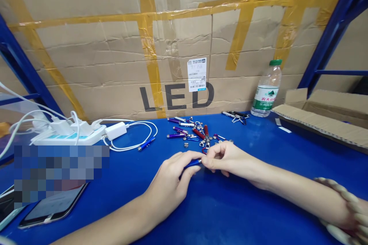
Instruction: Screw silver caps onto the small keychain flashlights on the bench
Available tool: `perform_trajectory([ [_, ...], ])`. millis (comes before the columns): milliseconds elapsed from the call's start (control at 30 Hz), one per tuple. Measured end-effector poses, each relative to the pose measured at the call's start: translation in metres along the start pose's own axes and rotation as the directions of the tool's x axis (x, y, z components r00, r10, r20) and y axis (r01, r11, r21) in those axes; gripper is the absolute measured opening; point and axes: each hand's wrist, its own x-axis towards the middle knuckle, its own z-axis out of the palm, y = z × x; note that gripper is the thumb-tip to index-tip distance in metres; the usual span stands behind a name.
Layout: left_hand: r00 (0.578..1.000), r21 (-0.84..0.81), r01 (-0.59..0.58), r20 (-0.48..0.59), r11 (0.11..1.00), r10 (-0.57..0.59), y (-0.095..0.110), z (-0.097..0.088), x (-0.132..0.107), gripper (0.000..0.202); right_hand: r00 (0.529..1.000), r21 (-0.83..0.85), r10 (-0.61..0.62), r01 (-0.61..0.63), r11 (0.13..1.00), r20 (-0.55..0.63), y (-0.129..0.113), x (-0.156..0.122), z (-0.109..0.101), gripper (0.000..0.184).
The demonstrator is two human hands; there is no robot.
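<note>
Between the fingers and thumb of my left hand (174,172) lies a small blue metal flashlight (192,163), a slim tube held roughly level. My right hand (220,157) pinches at its right end, thumb against fingertips; whatever small part is in that pinch is mostly hidden. Just beyond both hands is a loose pile of similar purple tubes (176,136), red tubes (198,134), silver caps and carabiner clips (198,125). Another blue tube (146,144) rests to the left, beside a white cable.
A power strip (94,134) with white plugs and cables sits at left, near a phone (54,204). At the back right are black and silver tubes with clips (235,115), a water bottle (266,90) and an open cardboard box (324,122). A large carton (115,65) walls the back.
</note>
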Motion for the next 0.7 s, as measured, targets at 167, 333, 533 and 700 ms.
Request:
perform_trajectory([
  [167,0.992,-0.017,0.123,-0.036,0.992,-0.124,0.001,0.001,0.002,0.019,0.957,-0.217,-0.267,0.239,0.946,-0.112,-0.003,0.000,0.001,0.030],
  [333,0.990,-0.021,0.134,-0.033,0.991,-0.135,0.005,0.000,0.003,0.018,0.801,-0.398,-0.586,0.500,0.769,-0.126,-0.005,-0.001,-0.001,0.018],
  [533,0.990,-0.030,0.135,0.035,0.990,-0.134,0.004,-0.001,0.002,0.024,0.732,-0.358,-0.681,0.643,0.677,0.027,-0.003,0.003,-0.007,0.011],
  [700,0.988,-0.008,0.138,0.071,0.990,-0.137,0.001,-0.001,0.002,0.026,0.678,-0.380,-0.733,0.692,0.614,0.051,-0.004,0.003,-0.009,0.007],
])
